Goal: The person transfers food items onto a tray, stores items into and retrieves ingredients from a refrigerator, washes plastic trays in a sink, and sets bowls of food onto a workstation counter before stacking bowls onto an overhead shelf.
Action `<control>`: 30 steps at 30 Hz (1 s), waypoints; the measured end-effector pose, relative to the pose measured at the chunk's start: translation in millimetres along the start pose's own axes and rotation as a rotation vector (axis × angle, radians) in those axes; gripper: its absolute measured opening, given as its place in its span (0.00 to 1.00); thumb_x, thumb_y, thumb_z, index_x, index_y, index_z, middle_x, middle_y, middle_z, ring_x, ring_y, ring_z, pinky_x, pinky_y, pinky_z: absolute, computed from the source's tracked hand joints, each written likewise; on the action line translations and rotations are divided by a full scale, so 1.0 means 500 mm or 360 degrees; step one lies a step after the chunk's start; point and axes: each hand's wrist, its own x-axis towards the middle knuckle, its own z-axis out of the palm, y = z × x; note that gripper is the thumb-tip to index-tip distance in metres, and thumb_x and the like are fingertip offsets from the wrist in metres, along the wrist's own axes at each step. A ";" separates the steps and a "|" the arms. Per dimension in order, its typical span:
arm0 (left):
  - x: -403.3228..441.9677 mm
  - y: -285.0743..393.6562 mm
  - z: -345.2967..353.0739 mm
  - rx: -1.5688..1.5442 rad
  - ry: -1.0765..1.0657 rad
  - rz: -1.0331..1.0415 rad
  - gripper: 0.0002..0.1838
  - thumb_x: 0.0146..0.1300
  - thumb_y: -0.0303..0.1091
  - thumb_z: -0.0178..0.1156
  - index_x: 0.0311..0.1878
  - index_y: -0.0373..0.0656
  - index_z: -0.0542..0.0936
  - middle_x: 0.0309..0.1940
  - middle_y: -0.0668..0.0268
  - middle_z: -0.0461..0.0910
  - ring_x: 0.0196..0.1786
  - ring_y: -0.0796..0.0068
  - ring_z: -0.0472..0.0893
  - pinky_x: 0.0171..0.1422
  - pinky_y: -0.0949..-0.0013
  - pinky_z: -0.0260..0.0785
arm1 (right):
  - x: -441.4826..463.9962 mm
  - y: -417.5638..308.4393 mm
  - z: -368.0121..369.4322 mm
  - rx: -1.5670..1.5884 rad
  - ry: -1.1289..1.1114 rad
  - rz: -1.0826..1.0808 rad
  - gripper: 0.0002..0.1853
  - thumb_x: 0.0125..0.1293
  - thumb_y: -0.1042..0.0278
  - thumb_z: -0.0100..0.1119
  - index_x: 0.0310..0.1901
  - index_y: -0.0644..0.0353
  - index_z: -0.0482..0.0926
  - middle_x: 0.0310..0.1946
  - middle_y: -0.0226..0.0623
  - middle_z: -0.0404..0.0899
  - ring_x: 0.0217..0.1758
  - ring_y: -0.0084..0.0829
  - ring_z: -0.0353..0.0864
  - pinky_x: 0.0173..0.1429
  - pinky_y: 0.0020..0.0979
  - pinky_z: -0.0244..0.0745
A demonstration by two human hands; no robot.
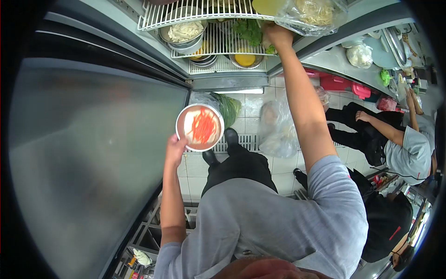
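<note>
Bowl of orange shreds is hanging level above the floor, right of the door. The left hand is pinching its near-left rim, thumb uppermost. It is looking stiff and fairly light, perhaps slippery if wet, the shreds soft and loose; rim and underside are offering the surest hold. Farther right, the right hand is reaching beside leafy greens, fingertips hidden, their closure impossible to tell.

Glossy metal bowl; white wire shelf.
</note>
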 end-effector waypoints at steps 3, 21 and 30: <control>-0.072 -0.021 -0.011 -0.0102 0.0143 -0.0037 0.12 0.60 0.25 0.56 0.47 0.37 0.78 0.36 0.67 0.83 0.33 0.79 0.81 0.37 0.73 0.78 | -0.118 -0.037 -0.047 0.0177 0.0249 0.0002 0.26 0.55 0.55 0.72 0.50 0.64 0.78 0.48 0.54 0.81 0.51 0.51 0.81 0.56 0.46 0.76; -0.181 -0.079 -0.044 -0.0275 0.0373 -0.0142 0.14 0.56 0.20 0.54 0.46 0.34 0.81 0.39 0.63 0.85 0.38 0.77 0.82 0.47 0.72 0.74 | -0.257 0.197 0.425 0.0359 -0.0414 0.1318 0.11 0.64 0.69 0.63 0.25 0.63 0.82 0.18 0.38 0.81 0.26 0.32 0.86 0.25 0.37 0.76; -0.180 -0.103 -0.059 -0.0347 0.0346 -0.0140 0.15 0.57 0.18 0.54 0.47 0.33 0.80 0.41 0.62 0.85 0.39 0.76 0.83 0.48 0.71 0.75 | -0.238 0.220 0.429 0.1511 -0.0501 0.1612 0.08 0.65 0.77 0.50 0.40 0.74 0.76 0.30 0.53 0.82 0.24 0.43 0.86 0.20 0.37 0.77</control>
